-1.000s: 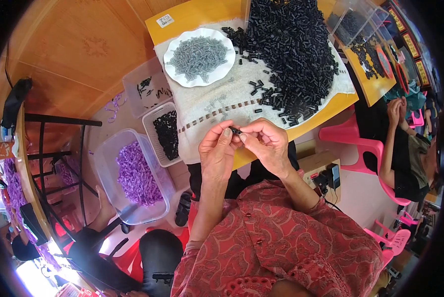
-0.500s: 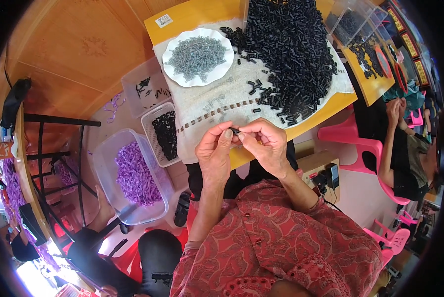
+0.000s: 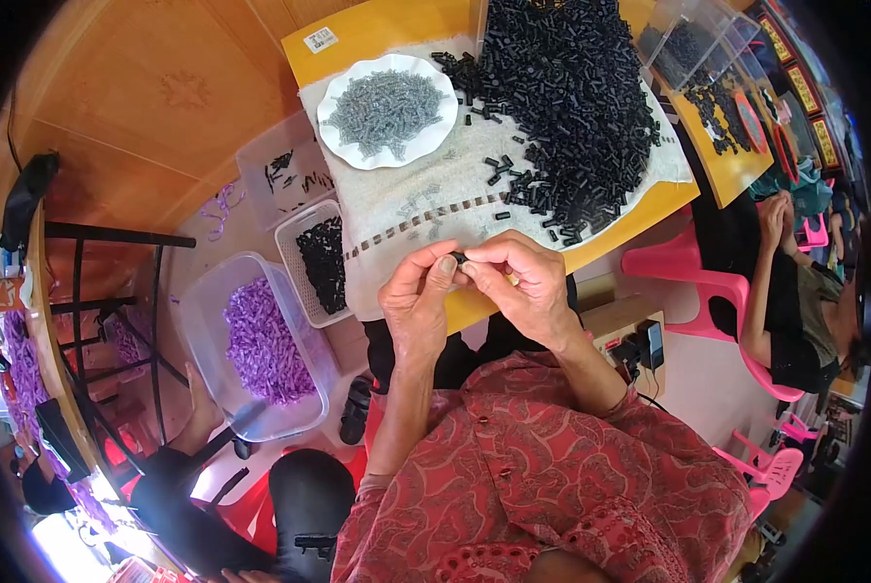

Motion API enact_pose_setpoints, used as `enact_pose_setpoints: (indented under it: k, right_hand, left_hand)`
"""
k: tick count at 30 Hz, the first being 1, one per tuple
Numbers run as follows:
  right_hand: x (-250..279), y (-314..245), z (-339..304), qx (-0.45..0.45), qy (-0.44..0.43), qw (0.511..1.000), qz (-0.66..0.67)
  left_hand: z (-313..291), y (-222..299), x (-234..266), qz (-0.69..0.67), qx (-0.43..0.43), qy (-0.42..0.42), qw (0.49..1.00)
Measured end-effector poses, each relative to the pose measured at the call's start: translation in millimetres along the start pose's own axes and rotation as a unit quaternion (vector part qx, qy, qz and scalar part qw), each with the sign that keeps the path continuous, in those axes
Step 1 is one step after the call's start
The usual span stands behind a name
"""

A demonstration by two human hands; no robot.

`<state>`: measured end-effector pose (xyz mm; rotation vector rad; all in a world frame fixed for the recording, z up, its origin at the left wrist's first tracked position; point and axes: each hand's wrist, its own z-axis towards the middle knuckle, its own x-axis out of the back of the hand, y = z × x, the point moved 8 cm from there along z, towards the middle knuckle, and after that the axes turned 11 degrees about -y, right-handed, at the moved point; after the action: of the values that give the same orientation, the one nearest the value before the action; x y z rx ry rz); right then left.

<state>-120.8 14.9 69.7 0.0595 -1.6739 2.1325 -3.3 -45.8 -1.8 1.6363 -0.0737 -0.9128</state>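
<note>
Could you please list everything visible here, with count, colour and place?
small black piece: one, black, pinched between both hands' fingertips
pile of black pieces: one heap, black, far right of the table
white plate: one, holding grey pieces, far left of the table
cloth: one, whitish, covering the table
table: one, yellow top
purple-filled tub: one, clear, on the floor at left
tub of black pieces: one, clear, beside the table
pink chair: one, at right
left hand: one, at table edge
right hand: one, beside it
</note>
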Motion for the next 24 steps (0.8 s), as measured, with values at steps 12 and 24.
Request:
enact_pose_setpoints:
  k: [12, 24]
  right_hand:
    - [7.4, 2.2, 10.6, 0.005, -0.069, 0.997, -0.03]
    - [-8.6, 21.8, 6.9, -0.015, -0.051, 0.993, 0.108]
  left_hand:
    - [3.8, 0.4, -5.1, -0.079, 0.001, -0.053, 0.995]
    - [1.6, -8.0, -1.2, -0.173, -0.007, 0.005, 0.985]
